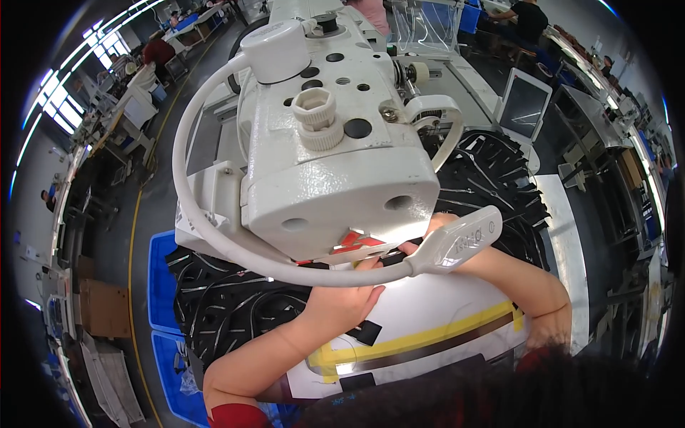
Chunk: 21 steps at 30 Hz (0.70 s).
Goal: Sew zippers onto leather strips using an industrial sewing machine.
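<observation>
A large white sewing machine (335,171) fills the middle, and its head hides most of the work at the needle. My left hand (342,303) lies on the white work surface below the head, fingers bent and closed toward the needle area; what they hold is hidden. My right hand (441,222) reaches in from the right, largely covered by the lamp head (457,241). One of its fingertips shows near a small dark piece under the machine head. A small black fabric piece (367,333) lies just below my left hand.
Black strips with shiny lines are heaped left (235,292) and right (492,178) of the machine. Yellow tape (428,335) edges the near work surface. Blue bins (163,278) stand at left. A lamp cable (187,157) loops round the head; a tablet-like screen (524,103) stands behind right.
</observation>
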Available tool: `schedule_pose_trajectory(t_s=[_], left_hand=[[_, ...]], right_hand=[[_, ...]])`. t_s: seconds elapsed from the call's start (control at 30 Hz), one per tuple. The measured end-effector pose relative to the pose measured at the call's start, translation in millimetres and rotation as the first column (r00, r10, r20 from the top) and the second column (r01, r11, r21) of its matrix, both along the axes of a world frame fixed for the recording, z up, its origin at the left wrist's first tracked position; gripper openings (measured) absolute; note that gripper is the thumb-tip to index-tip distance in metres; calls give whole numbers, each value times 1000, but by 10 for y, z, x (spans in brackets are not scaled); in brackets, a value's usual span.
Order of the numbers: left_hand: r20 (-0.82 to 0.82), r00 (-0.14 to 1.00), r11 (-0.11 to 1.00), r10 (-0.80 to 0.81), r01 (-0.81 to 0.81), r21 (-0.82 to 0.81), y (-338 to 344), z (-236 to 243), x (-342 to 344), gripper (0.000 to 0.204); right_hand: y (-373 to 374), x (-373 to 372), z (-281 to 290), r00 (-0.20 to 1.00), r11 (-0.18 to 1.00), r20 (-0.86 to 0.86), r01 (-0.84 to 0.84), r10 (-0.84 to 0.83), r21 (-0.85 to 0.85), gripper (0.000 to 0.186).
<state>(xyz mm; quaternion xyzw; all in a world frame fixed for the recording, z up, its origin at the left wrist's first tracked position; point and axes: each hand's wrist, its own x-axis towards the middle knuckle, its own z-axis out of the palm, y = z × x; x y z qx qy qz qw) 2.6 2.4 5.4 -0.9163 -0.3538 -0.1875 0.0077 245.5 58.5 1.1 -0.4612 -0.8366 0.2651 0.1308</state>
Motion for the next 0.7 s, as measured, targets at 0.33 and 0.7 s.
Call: schedule_pose_trajectory(t_s=[0.33,0.7], left_hand=[[-10,1000,998,25,-24,52,-25,-91,-12,38],[-4,1000,999,-20,20,34,-2,-129,-11,42]], right_hand=[[150,-93,-4,950,981,-279,94,-140,-172,41],[-152,-181,349,933,995,-359,-7,-31,-104,26]])
